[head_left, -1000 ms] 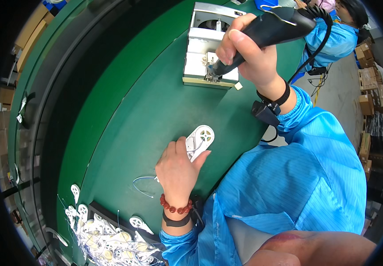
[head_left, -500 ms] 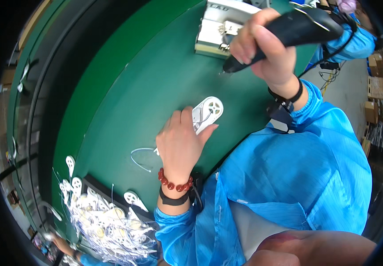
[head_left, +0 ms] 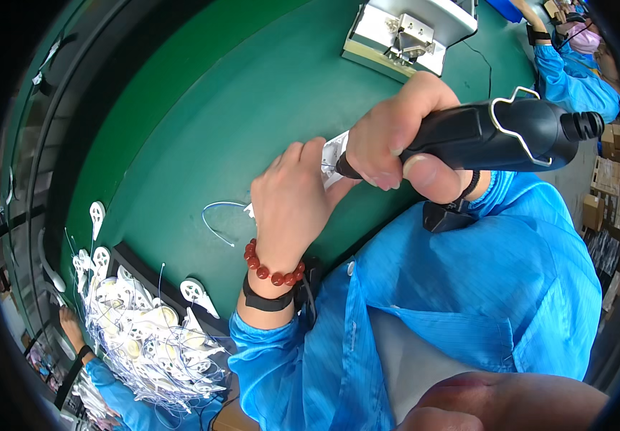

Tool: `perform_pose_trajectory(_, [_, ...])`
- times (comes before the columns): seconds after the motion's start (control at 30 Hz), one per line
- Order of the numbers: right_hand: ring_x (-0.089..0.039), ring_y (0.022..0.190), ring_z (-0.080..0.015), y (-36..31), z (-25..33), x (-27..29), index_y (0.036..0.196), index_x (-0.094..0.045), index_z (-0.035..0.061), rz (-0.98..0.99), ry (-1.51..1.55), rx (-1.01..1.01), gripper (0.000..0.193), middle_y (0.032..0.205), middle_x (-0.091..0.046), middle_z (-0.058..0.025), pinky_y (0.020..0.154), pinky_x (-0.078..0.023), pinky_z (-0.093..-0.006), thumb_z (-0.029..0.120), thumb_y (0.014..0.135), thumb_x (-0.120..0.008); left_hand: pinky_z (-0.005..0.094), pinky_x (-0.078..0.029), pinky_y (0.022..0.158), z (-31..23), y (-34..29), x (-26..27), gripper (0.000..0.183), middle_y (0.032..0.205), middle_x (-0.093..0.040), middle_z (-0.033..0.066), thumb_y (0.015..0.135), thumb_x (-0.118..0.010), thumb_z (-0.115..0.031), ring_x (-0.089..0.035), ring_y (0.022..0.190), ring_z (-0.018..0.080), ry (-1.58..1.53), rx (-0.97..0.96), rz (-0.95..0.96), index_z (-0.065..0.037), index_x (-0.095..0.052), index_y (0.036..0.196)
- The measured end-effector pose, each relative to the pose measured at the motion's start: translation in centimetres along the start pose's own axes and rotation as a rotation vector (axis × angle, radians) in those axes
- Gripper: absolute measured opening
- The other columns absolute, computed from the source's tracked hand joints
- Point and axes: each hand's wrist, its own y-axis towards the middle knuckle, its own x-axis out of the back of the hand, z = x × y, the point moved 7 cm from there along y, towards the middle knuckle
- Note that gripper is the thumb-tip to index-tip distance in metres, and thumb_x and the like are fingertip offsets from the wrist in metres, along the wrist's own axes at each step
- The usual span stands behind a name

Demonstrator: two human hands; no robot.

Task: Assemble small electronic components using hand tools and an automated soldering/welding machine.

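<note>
My left hand (head_left: 290,188) is closed around a white plastic part (head_left: 334,149) on the green table, mostly hidden under both hands. A thin pale wire (head_left: 208,215) loops out from the part on the left. My right hand (head_left: 405,136) grips a black electric screwdriver (head_left: 486,135) with a metal hanging loop, held nearly level. Its tip end is down at the white part, beside my left fingers. Whether the bit sits on a screw I cannot make out.
A white boxy machine (head_left: 419,36) with metal fittings stands at the far side. At the lower left is a heap of white wheel-ended parts with tangled wires (head_left: 152,330), behind a black strip (head_left: 145,276). Co-workers' blue sleeves (head_left: 576,79) show at upper right and lower left.
My right hand has brought the screwdriver from near the white machine down and toward me, onto the white part. My left hand keeps its hold. The whole view has shifted somewhat.
</note>
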Motion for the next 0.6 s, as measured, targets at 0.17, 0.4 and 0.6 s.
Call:
perform_pose_trajectory(0.17, [-0.066,0.072,-0.0127,-0.3,-0.4,0.3,0.099,-0.054,-0.0002,-0.068,-0.007,-0.119,0.019,0.08,-0.066,-0.0098,0.065,-0.054,-0.0267,0.004,0.086,-0.068,0.0385,-0.053,0.062,-0.4,-0.1,0.2,0.052,0.083,-0.065,0.0078,0.069,-0.084,-0.043,-0.068,0.078,0.0278,0.027,-0.013,-0.011,-0.006,-0.065,0.099])
perform_pose_trajectory(0.4, [-0.064,0.073,-0.0125,-0.7,-1.0,0.9,0.095,-0.059,0.0005,-0.159,-0.066,-0.169,0.018,0.084,-0.066,-0.0067,0.065,-0.052,-0.0262,0.004,0.083,-0.071,0.0388,-0.053,0.063,-0.3,0.2,0.1,0.052,0.083,-0.065,0.0079,0.069,-0.084,-0.044,-0.068,0.077,0.0279,0.039,-0.013,0.003,-0.006,-0.065,0.099])
perform_pose_trajectory(0.6, [-0.063,0.072,-0.0126,-0.7,-1.1,1.0,0.093,-0.06,0.0005,-0.161,-0.112,-0.222,0.018,0.083,-0.065,-0.0064,0.064,-0.052,-0.0268,0.006,0.081,-0.073,0.0424,-0.052,0.061,0.1,0.1,-0.3,0.038,0.085,-0.065,0.0059,0.074,-0.082,-0.029,-0.066,0.075,0.0303,0.023,0.019,0.035,-0.012,-0.066,0.104])
